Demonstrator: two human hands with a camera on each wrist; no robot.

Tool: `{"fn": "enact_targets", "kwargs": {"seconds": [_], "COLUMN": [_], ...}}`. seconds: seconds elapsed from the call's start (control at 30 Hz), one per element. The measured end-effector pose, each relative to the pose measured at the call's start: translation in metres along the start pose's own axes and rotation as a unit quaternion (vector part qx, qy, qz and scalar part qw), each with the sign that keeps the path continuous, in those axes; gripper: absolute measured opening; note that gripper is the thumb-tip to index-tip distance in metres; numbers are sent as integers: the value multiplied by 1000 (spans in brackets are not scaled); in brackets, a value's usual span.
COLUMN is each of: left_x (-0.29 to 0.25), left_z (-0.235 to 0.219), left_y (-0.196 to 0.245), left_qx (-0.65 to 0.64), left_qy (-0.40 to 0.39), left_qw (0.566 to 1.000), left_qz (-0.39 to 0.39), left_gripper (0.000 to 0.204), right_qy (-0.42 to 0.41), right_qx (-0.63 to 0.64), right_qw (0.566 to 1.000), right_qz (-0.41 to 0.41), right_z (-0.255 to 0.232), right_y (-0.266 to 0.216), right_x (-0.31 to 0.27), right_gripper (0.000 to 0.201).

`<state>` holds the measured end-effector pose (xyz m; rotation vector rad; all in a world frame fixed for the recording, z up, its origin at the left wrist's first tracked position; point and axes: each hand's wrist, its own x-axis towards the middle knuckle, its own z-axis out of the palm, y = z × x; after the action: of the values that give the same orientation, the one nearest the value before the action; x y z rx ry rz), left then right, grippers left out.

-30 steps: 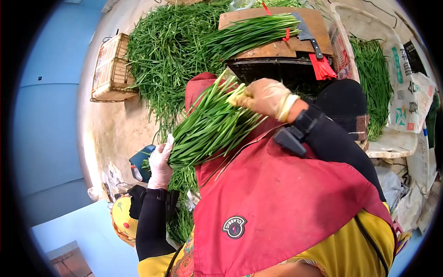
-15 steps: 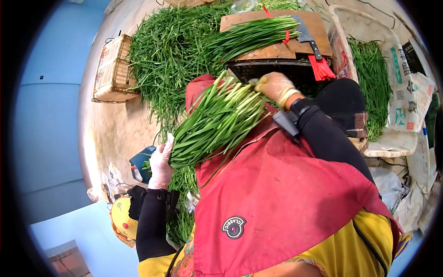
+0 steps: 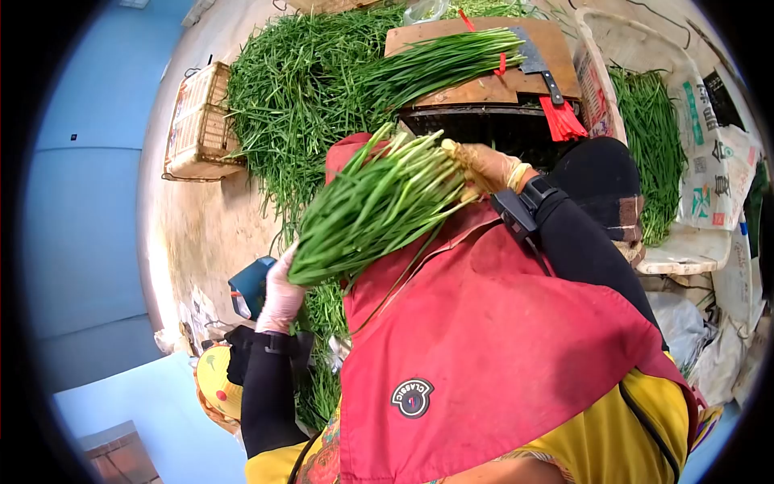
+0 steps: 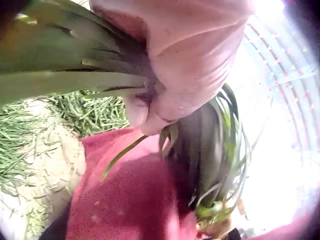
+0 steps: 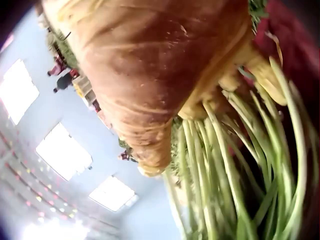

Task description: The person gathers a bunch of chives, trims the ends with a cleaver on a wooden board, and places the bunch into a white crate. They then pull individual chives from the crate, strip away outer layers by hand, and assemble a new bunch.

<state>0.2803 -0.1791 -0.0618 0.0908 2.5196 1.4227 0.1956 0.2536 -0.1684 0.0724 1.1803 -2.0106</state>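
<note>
A thick bunch of garlic chives lies across the front of the red apron, its pale stem ends toward the right. My gloved left hand grips the leafy end; in the left wrist view the thumb and fingers wrap round the leaves. At the stem ends is my right hand, in a yellowish glove. Close up in the right wrist view, its fingers curl round the pale stems, some of which run between them. The palm side of the right hand is hidden.
Ahead lies a big heap of loose chives. A wooden board bears a tied bunch, a knife and red ties. A white crate with chives stands right, a basket left.
My right hand first moved off the stem ends to the right, then came back onto them. The bunch's leafy end has dipped slightly with my left hand.
</note>
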Motion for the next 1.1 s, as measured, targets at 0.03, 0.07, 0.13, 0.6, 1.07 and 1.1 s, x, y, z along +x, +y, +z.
{"fn": "enact_targets", "kwargs": {"seconds": [0.03,0.07,0.13,0.6,1.07,1.1], "left_x": [-1,4,18,33,33,33], "left_z": [-5,-10,-19,14,14,15], "left_y": [21,35,62,8,-8,-5], "left_qx": [-65,13,44,-32,-50,-46], "left_qy": [-6,0,25,2,11,7], "left_qw": [993,998,996,994,995,995], "left_qz": [-96,-55,-79,-109,-85,-86], "left_gripper": [49,47,42,30,44,44], "right_qy": [8,-34,-91,42,182,161], "right_qx": [49,53,80,-144,-494,-548], "right_qw": [998,992,971,985,825,791], "right_qz": [-46,-114,-208,-91,-208,-219], "right_z": [19,10,24,1,33,41], "right_y": [-20,-18,-42,-31,-53,-54], "right_x": [-13,-2,-8,-22,-17,-15], "right_gripper": [46,44,39,40,31,39]}}
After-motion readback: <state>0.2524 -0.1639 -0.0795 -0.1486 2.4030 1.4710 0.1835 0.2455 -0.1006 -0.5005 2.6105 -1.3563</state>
